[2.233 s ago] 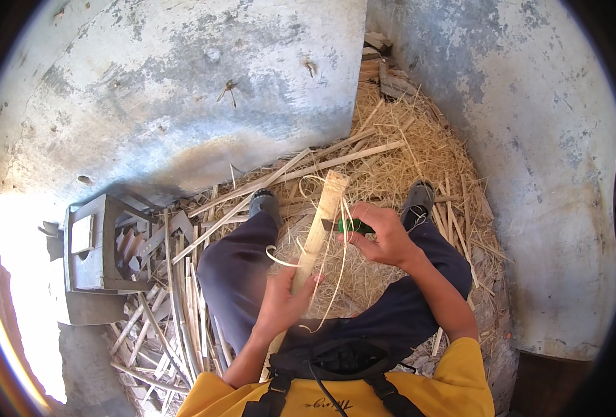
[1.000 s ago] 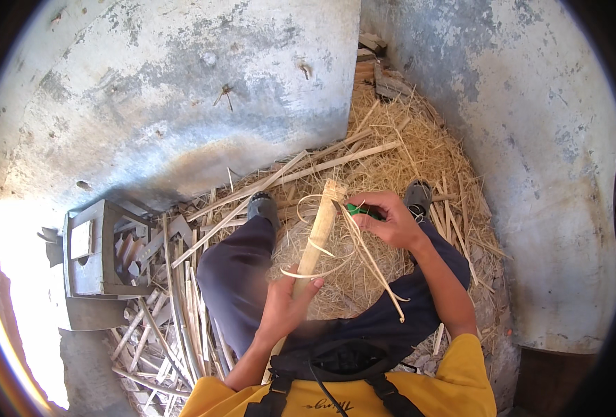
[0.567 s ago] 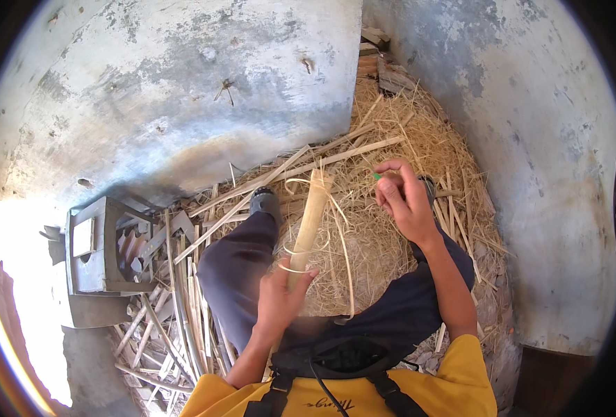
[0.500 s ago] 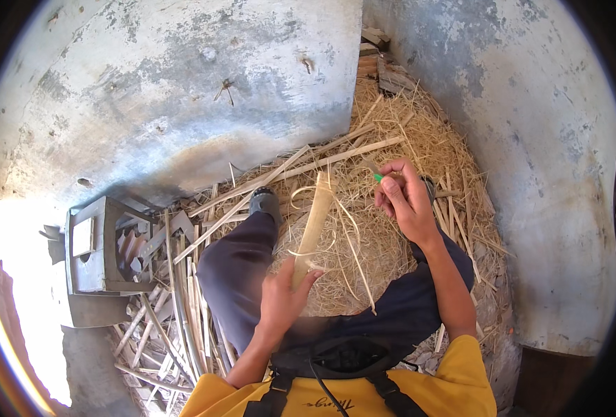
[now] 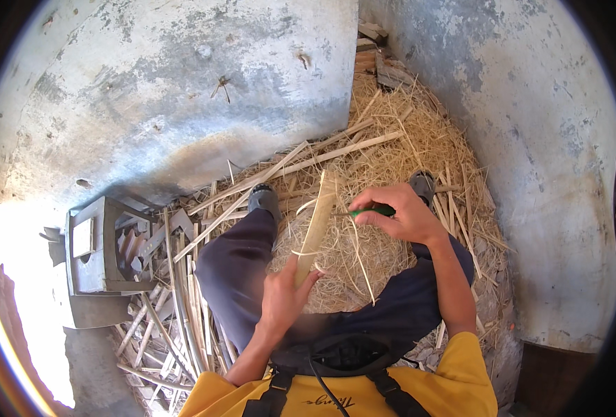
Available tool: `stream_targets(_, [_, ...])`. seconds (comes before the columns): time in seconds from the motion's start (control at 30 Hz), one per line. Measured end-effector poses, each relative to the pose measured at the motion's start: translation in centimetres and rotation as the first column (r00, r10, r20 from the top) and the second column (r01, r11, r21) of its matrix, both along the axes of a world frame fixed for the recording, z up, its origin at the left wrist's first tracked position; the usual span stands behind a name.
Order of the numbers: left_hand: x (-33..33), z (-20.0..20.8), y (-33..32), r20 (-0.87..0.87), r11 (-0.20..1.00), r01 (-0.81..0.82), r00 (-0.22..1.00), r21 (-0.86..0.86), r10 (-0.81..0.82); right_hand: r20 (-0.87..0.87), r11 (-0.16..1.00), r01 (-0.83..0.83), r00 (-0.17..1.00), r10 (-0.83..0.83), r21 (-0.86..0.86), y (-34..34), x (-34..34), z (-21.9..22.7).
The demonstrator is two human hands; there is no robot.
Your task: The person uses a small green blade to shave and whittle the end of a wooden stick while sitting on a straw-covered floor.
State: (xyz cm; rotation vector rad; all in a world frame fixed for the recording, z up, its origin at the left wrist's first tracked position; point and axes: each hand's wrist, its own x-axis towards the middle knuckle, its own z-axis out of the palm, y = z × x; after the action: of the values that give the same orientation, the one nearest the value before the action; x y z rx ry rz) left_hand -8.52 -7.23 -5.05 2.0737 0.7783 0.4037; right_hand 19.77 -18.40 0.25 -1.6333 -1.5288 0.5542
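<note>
Head: looking down at a seated person's lap, both bare hands in front, legs apart.
Left hand: fingers closed around the lower part of a wood strip, thumb on the right side.
Wood strip: flat, pale, between the knees, upper end pointing away from the body and leaning a bit right; lower end hidden by the hand.
Right hand: curled closed on a knife, to the right of the strip.
Knife: green handle mostly covered by fingers; short dark blade points left at the strip's right edge. Touching or just beside, cannot tell.
Shavings: thin pale curl across the strip just above the left hand; a long thin strand hangs below the knife toward the right thigh.
Legs: dark trousers, grey shoes either side of the work.
Upper body: yellow shirt, black straps, black pouch at the waist.
Floor: straw ahead, long sticks lying across it, more sticks piled left of the left leg.
Left side: grey box with an open side, near the sticks.
Walls: worn, patchy blue-grey wall ahead, another wall on the right.
</note>
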Motion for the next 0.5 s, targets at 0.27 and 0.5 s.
stream_targets(0.27, [0.0,0.2,-0.1,0.015,0.999,0.024,1.000,0.030,-0.025,-0.126,0.955,0.284,0.954,-0.272,0.087,-0.1,-0.1,0.7])
stream_targets(0.5, [0.0,0.7,-0.2,-0.007,0.999,0.039,0.999,-0.036,-0.040,0.047,0.985,0.111,0.992,-0.119,0.132,0.2,-0.1,-0.3])
